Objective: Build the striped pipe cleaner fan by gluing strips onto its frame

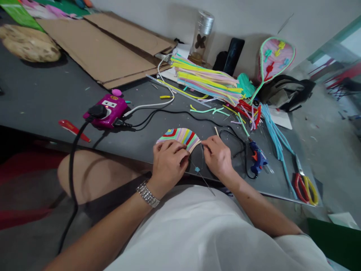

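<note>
A rounded, striped piece made of coloured pipe cleaners (180,134) lies at the table's front edge. My left hand (170,160) is closed over its near side, and the palm hides part of it. At its right edge, my right hand (217,153) pinches a cream pipe cleaner (216,131), one end of which sticks up above the fingers. Thin wire with a small blue piece (197,169) hangs between the hands. A blue glue gun (257,160) lies just right of my right hand.
A purple power socket (109,110) with black cords and a red knife (73,130) lie left. Behind are cardboard (104,49), bundled pipe cleaners (207,77), a glass bottle (201,35) and a fan-shaped pipe-cleaner piece (275,56). Scissors (304,184) rest at the right edge.
</note>
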`<state>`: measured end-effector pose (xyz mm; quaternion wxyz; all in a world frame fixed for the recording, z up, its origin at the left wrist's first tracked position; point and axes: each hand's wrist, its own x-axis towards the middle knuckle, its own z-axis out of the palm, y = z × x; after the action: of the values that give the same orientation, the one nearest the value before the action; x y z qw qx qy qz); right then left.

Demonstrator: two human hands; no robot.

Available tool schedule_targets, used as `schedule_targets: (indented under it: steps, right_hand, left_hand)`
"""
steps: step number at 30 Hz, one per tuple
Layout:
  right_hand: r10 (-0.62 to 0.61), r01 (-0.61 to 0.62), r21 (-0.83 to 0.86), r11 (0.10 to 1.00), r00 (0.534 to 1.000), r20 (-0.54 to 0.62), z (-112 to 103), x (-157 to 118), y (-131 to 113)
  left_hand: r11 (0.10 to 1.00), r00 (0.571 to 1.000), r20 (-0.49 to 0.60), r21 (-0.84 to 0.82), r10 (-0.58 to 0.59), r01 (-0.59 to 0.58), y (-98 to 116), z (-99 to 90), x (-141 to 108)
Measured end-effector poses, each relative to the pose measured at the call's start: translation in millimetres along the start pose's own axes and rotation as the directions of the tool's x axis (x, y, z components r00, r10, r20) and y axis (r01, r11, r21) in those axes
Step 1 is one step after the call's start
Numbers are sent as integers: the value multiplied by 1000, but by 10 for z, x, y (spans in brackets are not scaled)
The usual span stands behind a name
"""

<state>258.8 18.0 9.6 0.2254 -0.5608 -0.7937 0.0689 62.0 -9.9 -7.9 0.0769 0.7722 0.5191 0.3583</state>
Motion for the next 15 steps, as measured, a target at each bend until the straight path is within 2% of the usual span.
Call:
schedule_targets:
  steps: [3,6,12,15]
  right_hand:
    - [-9,10,-79,997,1000,18,45,-11,-16]
    - [21,-19,-76,997,1000,20,60,3,-42]
    - [194,-190,-62,980,979,58,61,83,-164]
    - [283,-285,25,958,957,71,73,153,-147]
  left_hand:
    - [1000,1000,1,4,2,-2,-5,2,-3]
    - [1000,1000,8,6,0,0,-12,6,-5]
    - [1000,1000,6,18,12,-12,-20,9,-6]
    - [1000,1000,1,15,16,-16,-24,11,-12]
